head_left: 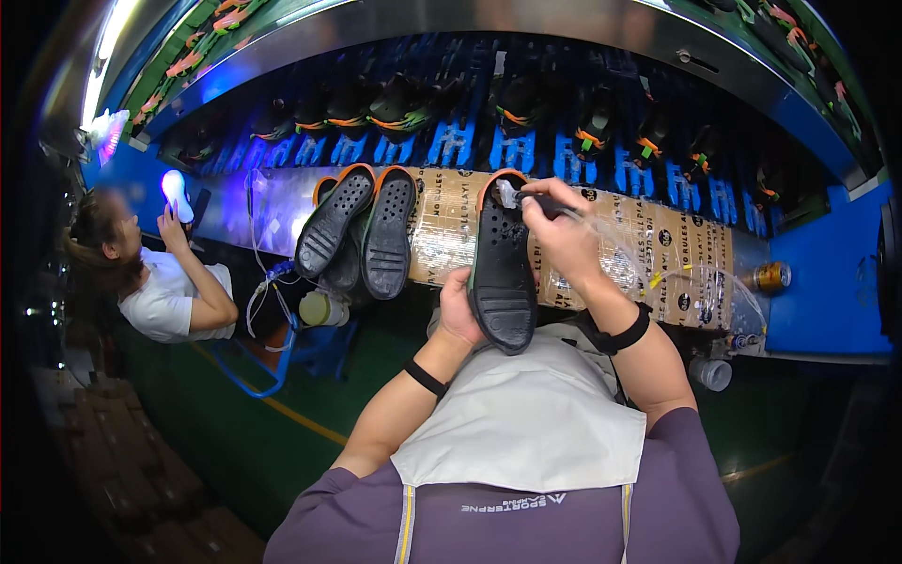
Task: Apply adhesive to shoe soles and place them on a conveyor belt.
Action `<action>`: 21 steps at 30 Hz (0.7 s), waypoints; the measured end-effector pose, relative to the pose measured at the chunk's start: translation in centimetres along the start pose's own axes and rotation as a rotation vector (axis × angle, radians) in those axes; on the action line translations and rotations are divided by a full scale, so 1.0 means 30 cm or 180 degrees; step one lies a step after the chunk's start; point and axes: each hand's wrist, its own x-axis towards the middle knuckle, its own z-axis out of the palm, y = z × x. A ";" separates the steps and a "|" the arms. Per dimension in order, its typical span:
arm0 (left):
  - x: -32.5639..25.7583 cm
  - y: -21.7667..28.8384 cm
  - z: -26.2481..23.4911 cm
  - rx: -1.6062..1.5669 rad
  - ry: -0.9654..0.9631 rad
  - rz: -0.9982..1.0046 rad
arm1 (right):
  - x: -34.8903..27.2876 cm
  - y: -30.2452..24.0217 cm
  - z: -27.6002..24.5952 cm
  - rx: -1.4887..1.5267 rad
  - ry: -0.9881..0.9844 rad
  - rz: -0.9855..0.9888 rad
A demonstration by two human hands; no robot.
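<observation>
My left hand [460,308] is closed around the edge of a black shoe sole [503,273] with an orange rim at its far end. The sole stands tilted in front of my apron, its holed and ridged face toward me. In my right hand [564,235] is a black-handled brush [508,195] with pale bristles, a clear tube apparently running from it. Its tip touches the sole near the orange end. To the left lie two similar black soles, one sole [335,221] leaning over others and another sole [389,235] beside it.
Cardboard [442,226] under clear film covers the bench. Behind it, dark shoe uppers [399,101] stand in a row on blue holders [451,143]. A can [770,275] is at the right end. A co-worker [174,291] on the left holds a white, sole-shaped piece [177,195].
</observation>
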 end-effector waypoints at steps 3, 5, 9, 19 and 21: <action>0.020 0.013 -0.024 0.0080 0.0377 0.0302 | -0.061 -0.036 0.014 -0.0547 -0.0261 -0.0643; 0.032 0.028 -0.036 -0.0329 0.0017 0.0339 | -0.097 -0.054 0.012 -0.0805 -0.0604 -0.1156; 0.062 0.037 0.017 0.0388 -0.0025 0.0642 | -0.138 -0.178 -0.058 -0.1456 -0.2092 -0.0808; 0.013 -0.009 0.136 0.0040 -0.0473 0.0360 | 0.012 -0.159 -0.013 -0.0483 0.0139 -0.1441; 0.015 -0.005 0.107 -0.0407 -0.0565 0.0290 | 0.003 -0.151 0.012 -0.0730 -0.0007 -0.2202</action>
